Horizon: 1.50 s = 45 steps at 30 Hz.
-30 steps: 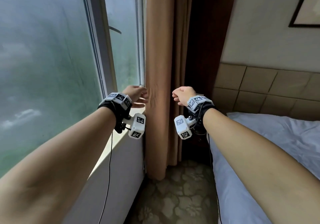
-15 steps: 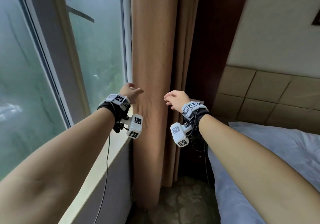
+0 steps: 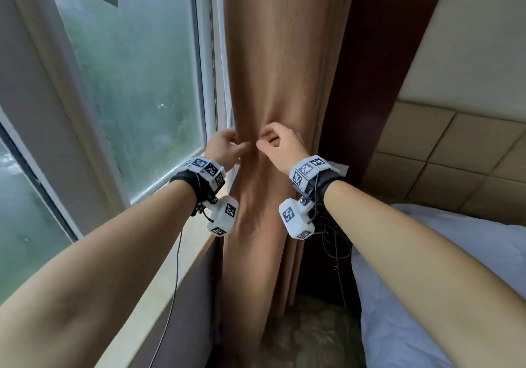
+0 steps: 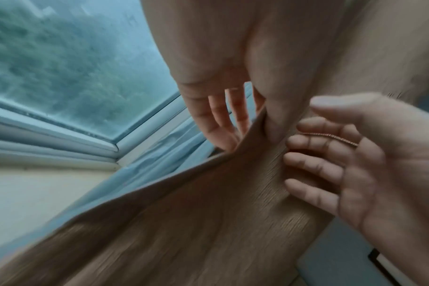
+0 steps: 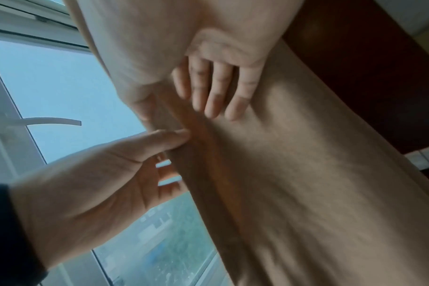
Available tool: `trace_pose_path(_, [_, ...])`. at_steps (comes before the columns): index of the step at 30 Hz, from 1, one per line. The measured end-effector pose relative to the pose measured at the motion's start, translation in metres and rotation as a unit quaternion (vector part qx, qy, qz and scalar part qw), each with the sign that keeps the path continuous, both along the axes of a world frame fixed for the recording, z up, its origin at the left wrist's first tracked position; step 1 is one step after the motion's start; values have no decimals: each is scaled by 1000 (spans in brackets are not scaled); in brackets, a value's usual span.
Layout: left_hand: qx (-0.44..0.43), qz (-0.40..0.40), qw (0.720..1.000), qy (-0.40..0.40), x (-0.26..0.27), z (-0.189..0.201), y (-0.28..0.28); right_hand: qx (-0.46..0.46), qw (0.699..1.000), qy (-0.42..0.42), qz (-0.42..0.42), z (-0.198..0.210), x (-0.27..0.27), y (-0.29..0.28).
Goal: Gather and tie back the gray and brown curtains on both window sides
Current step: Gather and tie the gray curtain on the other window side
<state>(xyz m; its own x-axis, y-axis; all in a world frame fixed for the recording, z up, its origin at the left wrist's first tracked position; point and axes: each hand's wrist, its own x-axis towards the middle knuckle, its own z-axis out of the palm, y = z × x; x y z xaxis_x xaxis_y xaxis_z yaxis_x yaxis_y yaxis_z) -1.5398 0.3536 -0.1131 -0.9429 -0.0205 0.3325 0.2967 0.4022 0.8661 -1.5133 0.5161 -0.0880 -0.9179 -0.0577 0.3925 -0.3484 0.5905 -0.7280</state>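
Note:
The brown curtain point(image 3: 279, 63) hangs straight from top to floor between window and bed. My left hand point(image 3: 232, 147) grips its window-side edge, thumb on the front and fingers behind, which the right wrist view confirms for the left hand point(image 5: 174, 154). My right hand point(image 3: 267, 140) pinches a fold just to the right, and creases run toward both hands. In the left wrist view the right hand point(image 4: 306, 135) has its fingertips on the cloth. The gray sheer curtain point(image 4: 164, 154) shows bunched behind the brown one at the window frame.
Window glass point(image 3: 136, 83) and a pale sill point(image 3: 182, 276) lie to the left. A dark wood panel point(image 3: 370, 83) stands behind the curtain. A bed with a white sheet point(image 3: 427, 253) is on the right, with loose cables point(image 3: 333, 242) beside it and patterned carpet point(image 3: 313, 333) below.
Both hands have risen and come together onto the brown curtain; before, they hovered apart on either side of it. Their fingers have now taken hold of the cloth, and I stand closer.

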Motion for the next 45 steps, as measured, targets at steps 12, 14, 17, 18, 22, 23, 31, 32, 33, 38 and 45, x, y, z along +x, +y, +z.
trace_pose_path(12, [18,-23,991,-132,-4,-3,54,260,898,317,-158,2,-16,66])
trace_pose_path(14, [35,49,989,-138,-15,-12,54,364,806,457,-94,-8,-19,82])
trace_pose_path(17, [-7,163,979,-118,-20,-11,61,428,759,484,-82,-7,-18,94])
trace_pose_path(18, [-22,192,974,-115,-21,-9,63,460,752,467,-75,-4,-17,94])
trace_pose_path(22, [-60,180,975,-113,-29,-6,63,522,824,220,-27,4,-17,94])
trace_pose_path(23, [-65,161,980,-101,-32,-6,63,486,864,125,-26,5,-18,93])
trace_pose_path(31, [166,-55,977,-123,-23,-14,63,145,971,-189,21,-24,-45,67])
trace_pose_path(32, [174,-77,973,-129,-21,-15,61,116,972,-199,38,-27,-45,62])
trace_pose_path(33, [179,-106,969,-136,-20,-16,59,77,974,-210,44,-30,-46,56])
trace_pose_path(38, [141,-153,968,-144,-23,-30,36,1,975,-210,-70,-53,-56,38])
trace_pose_path(45, [116,2,981,-159,-55,-58,-1,-40,965,-236,-107,-59,-42,42])
